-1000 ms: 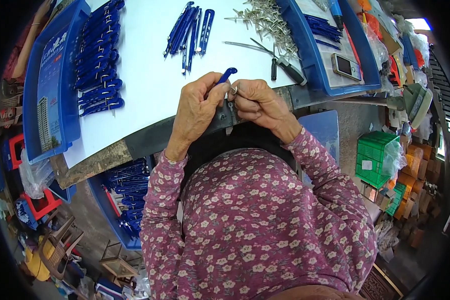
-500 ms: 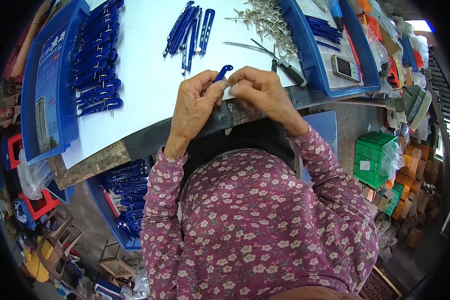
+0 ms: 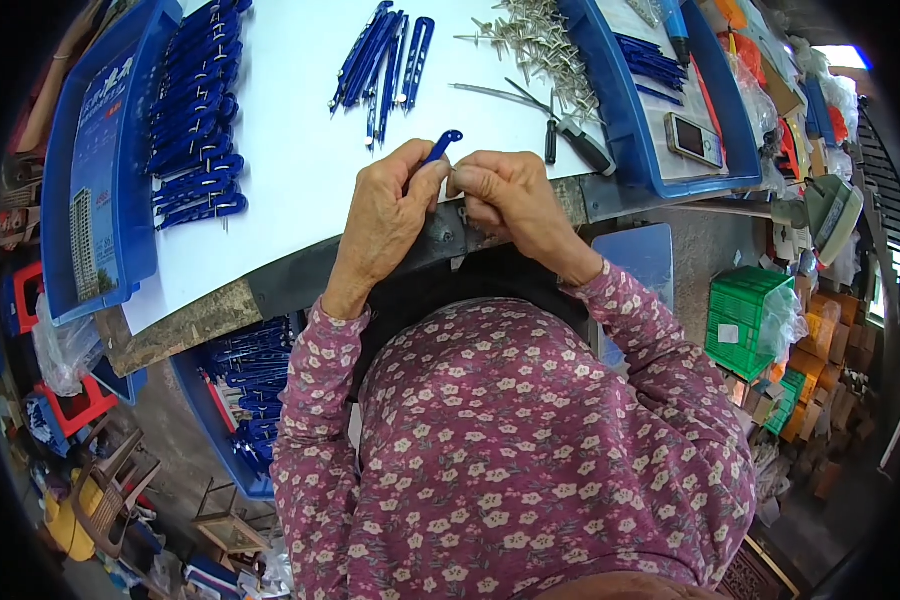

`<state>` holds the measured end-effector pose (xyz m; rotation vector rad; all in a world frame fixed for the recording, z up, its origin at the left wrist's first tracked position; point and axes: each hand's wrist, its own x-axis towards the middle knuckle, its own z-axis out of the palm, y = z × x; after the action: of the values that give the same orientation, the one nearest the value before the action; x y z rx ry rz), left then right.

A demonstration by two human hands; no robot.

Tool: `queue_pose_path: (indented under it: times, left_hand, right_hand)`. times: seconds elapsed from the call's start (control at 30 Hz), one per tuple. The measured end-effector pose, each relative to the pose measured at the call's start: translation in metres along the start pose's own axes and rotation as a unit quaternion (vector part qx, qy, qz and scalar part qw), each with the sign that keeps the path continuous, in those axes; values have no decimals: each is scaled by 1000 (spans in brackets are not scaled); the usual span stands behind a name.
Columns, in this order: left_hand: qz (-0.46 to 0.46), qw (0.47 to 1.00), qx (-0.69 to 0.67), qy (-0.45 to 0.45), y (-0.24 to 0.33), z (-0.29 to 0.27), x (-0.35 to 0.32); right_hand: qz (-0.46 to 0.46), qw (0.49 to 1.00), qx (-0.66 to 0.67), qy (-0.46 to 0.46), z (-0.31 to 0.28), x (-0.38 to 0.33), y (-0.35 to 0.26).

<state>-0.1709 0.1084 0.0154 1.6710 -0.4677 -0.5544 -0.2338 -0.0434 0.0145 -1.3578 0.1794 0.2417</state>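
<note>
My left hand (image 3: 385, 210) is closed around a slim blue plastic piece (image 3: 440, 148), whose rounded end with a hole sticks up past the thumb. Thumb and fingers of my right hand (image 3: 513, 198) pinch together close beside its lower end; whatever they hold is too small to make out. Both hands are over the table's front edge. Beyond them lies a small bunch of similar blue pieces (image 3: 378, 60) on the white table top (image 3: 290, 120). A heap of T-shaped metal pins (image 3: 542, 55) is at the far right.
Rows of blue pieces with metal pins (image 3: 198, 120) lie beside a blue tray (image 3: 135, 220) on the left. Right of my hands are a dark-handled screwdriver (image 3: 585, 146) and another blue tray (image 3: 635, 140) holding a mobile phone (image 3: 692, 138). A lower blue tray (image 3: 210, 430) holds more pieces.
My right hand has dropped slightly toward me, and its fingers are more tightly folded. The left hand keeps the blue piece, shifted a little to the left.
</note>
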Motion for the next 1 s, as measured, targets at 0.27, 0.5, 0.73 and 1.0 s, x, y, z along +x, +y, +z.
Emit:
queue_pose_path:
  times: [0.27,0.5,0.73,1.0]
  left_hand:
    - [-6,997,-73,-10,-8,-1,3]
    - [-23,994,-97,-45,-3,-5,2]
    - [-13,997,-65,-28,0,-1,1]
    - [-7,999,-50,-18,2,-5,4]
  right_hand:
    - [-177,944,-272,56,-3,6,12]
    - [79,977,159,-116,-20,9,12]
    - [69,972,210,-80,-13,5,12]
    - [-327,847,-407,103,-7,10,11]
